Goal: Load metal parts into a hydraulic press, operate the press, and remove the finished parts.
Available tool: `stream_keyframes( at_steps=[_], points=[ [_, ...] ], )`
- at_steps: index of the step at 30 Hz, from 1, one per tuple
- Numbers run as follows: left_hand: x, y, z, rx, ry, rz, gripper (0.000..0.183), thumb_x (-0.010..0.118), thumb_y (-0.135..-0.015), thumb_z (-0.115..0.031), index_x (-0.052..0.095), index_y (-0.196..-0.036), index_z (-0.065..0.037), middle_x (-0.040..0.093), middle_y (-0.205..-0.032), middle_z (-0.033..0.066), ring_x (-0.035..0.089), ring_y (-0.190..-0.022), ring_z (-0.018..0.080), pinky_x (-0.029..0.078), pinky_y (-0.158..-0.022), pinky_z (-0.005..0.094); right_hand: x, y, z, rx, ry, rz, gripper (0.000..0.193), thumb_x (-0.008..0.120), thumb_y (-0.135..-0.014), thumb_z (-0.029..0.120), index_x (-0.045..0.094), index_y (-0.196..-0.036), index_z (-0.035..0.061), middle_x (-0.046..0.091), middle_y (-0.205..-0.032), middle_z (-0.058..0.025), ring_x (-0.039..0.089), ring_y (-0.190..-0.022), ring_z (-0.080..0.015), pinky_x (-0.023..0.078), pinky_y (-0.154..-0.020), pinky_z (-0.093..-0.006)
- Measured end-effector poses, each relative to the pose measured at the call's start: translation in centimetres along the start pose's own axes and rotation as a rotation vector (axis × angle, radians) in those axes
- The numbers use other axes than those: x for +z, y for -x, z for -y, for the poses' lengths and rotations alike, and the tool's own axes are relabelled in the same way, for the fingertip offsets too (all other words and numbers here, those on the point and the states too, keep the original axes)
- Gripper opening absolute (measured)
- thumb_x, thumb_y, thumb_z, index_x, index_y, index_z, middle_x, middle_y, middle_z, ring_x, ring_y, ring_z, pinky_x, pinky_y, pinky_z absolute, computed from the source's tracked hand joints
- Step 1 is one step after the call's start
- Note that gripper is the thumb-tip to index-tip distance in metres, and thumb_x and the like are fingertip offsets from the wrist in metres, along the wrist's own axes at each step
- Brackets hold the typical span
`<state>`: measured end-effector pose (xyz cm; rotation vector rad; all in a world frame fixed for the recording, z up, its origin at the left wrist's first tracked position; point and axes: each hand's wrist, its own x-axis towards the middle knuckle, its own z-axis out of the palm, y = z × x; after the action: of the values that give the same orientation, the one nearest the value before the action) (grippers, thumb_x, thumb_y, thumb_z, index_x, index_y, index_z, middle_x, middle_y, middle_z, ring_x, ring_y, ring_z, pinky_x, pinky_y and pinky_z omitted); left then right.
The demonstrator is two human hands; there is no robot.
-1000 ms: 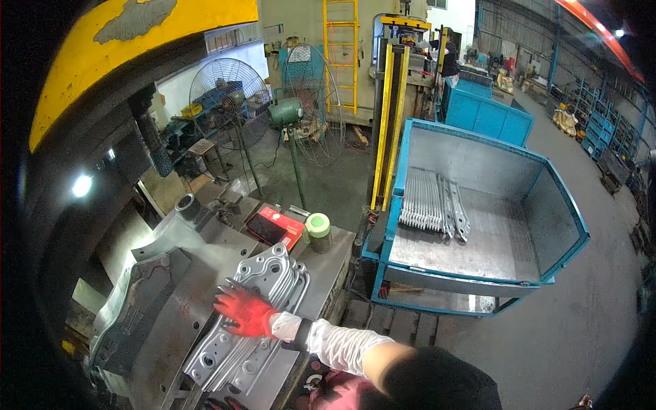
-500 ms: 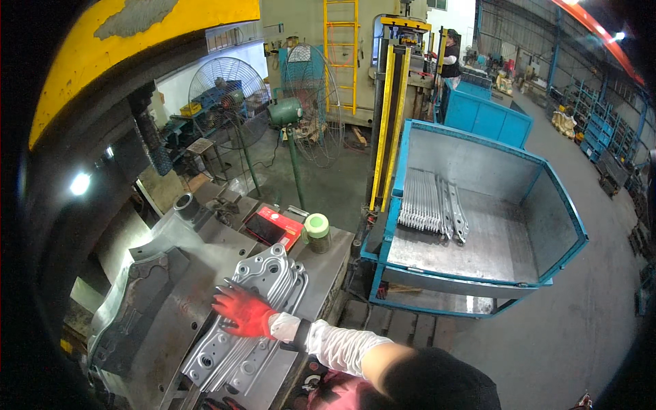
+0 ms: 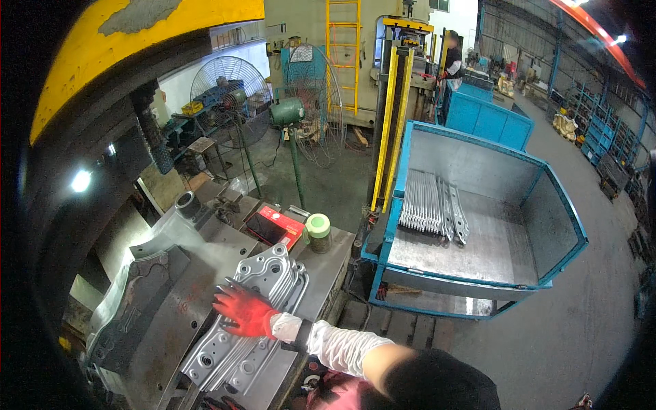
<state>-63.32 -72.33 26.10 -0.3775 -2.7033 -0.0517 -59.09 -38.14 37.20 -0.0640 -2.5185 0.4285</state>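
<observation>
My right hand (image 3: 244, 311), in a red glove with dark fingertips, lies across the middle of a stack of grey stamped metal brackets (image 3: 268, 268). Its fingers are spread and nothing shows gripped in them. The long brackets have round holes and raised ribs, and they overlap slantwise on the press bed (image 3: 323, 263). At the lower edge, by the stack's near end, only a bit of my left hand (image 3: 224, 404) shows in a dark and red glove. Its fingers are mostly cut off by the picture.
Behind the stack are a red box (image 3: 290, 228), a dark phone-like slab (image 3: 265, 228) and a green-lidded jar (image 3: 318, 234). A curved metal die (image 3: 137, 301) stands left. At right, a blue-framed bin (image 3: 492, 258) holds several brackets. Fans and a person (image 3: 452, 61) are farther back.
My right hand stays on the brackets. Slightly more of my left glove shows at the lower edge. The person in the background has shifted their arms and turned somewhat.
</observation>
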Motion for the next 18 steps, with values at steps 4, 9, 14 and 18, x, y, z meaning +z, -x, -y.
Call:
stream_keyframes(
  at_steps=[4,9,14,18],
  points=[
    [0.5,-0.2,-0.2,0.005,-0.004,0.013,0.074,0.038,-0.087,-0.063,0.036,-0.142,-0.014,0.036,-0.146,0.0099,0.035,-0.132,0.0323,0.025,-0.107,0.0526,0.0,0.2,-0.4,0.010,0.021,0.009,0.062,0.054,-0.081,0.046,0.050,-0.126,0.0029,0.044,-0.133,-0.0186,0.031,-0.131,-0.0364,0.013,-0.113,-0.0511],
    [1.9,-0.7,0.6,0.039,0.065,0.042,0.072,0.046,-0.087,-0.055,0.035,-0.142,-0.010,0.032,-0.147,0.0167,0.031,-0.133,0.0378,0.022,-0.108,0.0533,0.2,-0.2,-0.3,-0.003,0.030,0.004,0.062,0.055,-0.081,0.045,0.049,-0.127,0.0034,0.044,-0.133,-0.0184,0.032,-0.131,-0.0366,0.014,-0.113,-0.0509],
    [-1.1,-0.6,0.6,-0.123,0.368,0.232,0.075,0.054,-0.085,-0.047,0.031,-0.142,-0.005,0.030,-0.145,0.0236,0.023,-0.137,0.0386,0.009,-0.113,0.0513,1.1,-0.4,-0.1,0.024,-0.159,0.053,0.056,0.059,-0.080,0.037,0.051,-0.126,0.0056,0.048,-0.131,-0.0177,0.041,-0.124,-0.0356,0.026,-0.110,-0.0455],
    [1.7,-0.9,0.2,-0.035,0.250,0.078,0.062,0.051,-0.090,-0.039,0.036,-0.140,-0.006,0.033,-0.146,0.0164,0.026,-0.137,0.0329,0.011,-0.114,0.0469,-0.2,0.6,-0.8,-0.061,-0.014,-0.041,0.055,0.065,-0.078,0.032,0.053,-0.126,0.0078,0.050,-0.130,-0.0177,0.044,-0.124,-0.0348,0.031,-0.106,-0.0455]
  ],
)
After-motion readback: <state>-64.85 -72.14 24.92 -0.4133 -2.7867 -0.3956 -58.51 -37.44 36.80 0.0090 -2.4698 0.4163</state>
